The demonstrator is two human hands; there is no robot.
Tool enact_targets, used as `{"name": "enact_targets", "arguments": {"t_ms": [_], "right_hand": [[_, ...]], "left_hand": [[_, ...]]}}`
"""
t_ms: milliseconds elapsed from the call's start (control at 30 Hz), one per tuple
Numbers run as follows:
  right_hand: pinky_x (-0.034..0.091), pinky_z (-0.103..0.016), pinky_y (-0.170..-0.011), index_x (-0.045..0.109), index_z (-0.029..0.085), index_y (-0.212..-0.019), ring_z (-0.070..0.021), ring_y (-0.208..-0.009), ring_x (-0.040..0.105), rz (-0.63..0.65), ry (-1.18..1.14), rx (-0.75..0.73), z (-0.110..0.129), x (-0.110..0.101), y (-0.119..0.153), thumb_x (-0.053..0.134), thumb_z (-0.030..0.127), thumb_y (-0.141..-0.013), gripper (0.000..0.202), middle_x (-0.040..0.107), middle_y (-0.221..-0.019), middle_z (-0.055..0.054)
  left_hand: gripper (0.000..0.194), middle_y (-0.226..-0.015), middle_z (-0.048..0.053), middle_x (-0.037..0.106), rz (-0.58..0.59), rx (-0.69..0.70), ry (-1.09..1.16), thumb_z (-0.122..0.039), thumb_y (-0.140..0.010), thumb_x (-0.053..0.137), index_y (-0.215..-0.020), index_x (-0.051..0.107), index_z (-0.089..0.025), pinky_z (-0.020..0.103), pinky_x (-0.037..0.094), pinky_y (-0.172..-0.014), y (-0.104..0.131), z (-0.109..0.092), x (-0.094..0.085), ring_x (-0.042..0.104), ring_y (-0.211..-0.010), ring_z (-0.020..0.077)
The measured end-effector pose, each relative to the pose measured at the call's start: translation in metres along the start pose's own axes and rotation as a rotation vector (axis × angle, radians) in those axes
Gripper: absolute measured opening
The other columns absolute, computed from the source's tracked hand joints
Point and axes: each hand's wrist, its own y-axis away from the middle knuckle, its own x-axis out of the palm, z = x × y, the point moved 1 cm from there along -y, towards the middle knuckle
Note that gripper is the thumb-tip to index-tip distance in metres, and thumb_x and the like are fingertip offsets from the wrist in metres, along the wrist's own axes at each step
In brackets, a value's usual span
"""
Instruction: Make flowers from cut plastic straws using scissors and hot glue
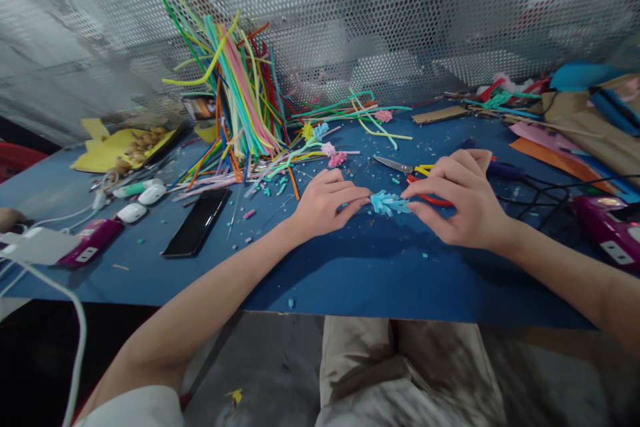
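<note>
Between my two hands, a little above the blue table, is a light blue flower spike [387,203] made of short fuzzy pieces that look like cut pipe cleaner. My left hand [329,201] pinches its left end between thumb and fingertips. At the other end, my right hand [457,197] has thumb and index finger closed on the tip, with the other fingers curled above. Scissors [395,165] lie open-bladed just behind my right hand, which partly covers their yellow handle. Red-handled pliers or cutters [434,200] are mostly hidden by that same hand.
A tall bunch of coloured pipe cleaners [245,93] stands at the back left, with finished small flowers [336,159] beside it. A black phone [197,223], white cables, and purple power strips [93,241] lie leftward. Coloured paper [560,160] is at right. Perforated metal [400,27] walls the back.
</note>
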Motion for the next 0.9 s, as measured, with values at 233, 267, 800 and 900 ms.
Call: {"name": "enact_targets", "arguments": {"t_ms": [233, 267, 800, 900], "right_hand": [[0.035, -0.038, -0.074, 0.069, 0.023, -0.094, -0.0161, -0.068, 0.049, -0.067, -0.140, 0.244, -0.019, -0.003, -0.001, 0.048, 0.020, -0.096, 0.022, 0.058, -0.072, -0.001], [0.036, -0.037, -0.074, 0.069, 0.023, -0.095, -0.0156, -0.068, 0.051, -0.074, -0.157, 0.297, -0.024, -0.003, -0.001, 0.047, 0.020, -0.096, 0.022, 0.060, -0.074, -0.001], [0.048, -0.036, -0.075, 0.071, 0.025, -0.101, -0.0204, -0.088, 0.060, -0.355, -0.119, 0.582, -0.083, -0.008, 0.004, 0.058, 0.018, -0.087, 0.020, 0.065, -0.102, -0.007], [0.044, -0.046, -0.100, 0.072, 0.025, -0.102, -0.0255, -0.115, 0.058, -0.138, -0.033, 0.448, -0.067, -0.006, 0.000, 0.052, 0.025, -0.095, 0.021, 0.065, -0.121, -0.009]], "left_hand": [[0.017, -0.082, 0.002, 0.074, 0.031, -0.005, 0.021, -0.030, -0.095, 0.060, -0.102, 0.072, -0.021, 0.031, 0.042, -0.072, 0.002, 0.002, 0.001, 0.054, -0.072, 0.0155], [0.016, -0.082, 0.003, 0.074, 0.029, -0.002, 0.024, -0.030, -0.095, 0.060, -0.101, 0.072, -0.020, 0.031, 0.042, -0.072, 0.002, 0.002, 0.002, 0.054, -0.072, 0.0155], [0.023, -0.084, 0.004, 0.075, 0.019, -0.087, 0.049, -0.032, -0.099, 0.053, -0.101, 0.072, -0.019, 0.031, 0.045, -0.076, 0.000, 0.002, 0.001, 0.058, -0.073, 0.0147], [0.025, -0.084, 0.004, 0.074, 0.031, -0.119, 0.048, -0.034, -0.100, 0.052, -0.107, 0.071, -0.019, 0.030, 0.045, -0.076, 0.001, 0.002, 0.001, 0.059, -0.074, 0.0145]]}}
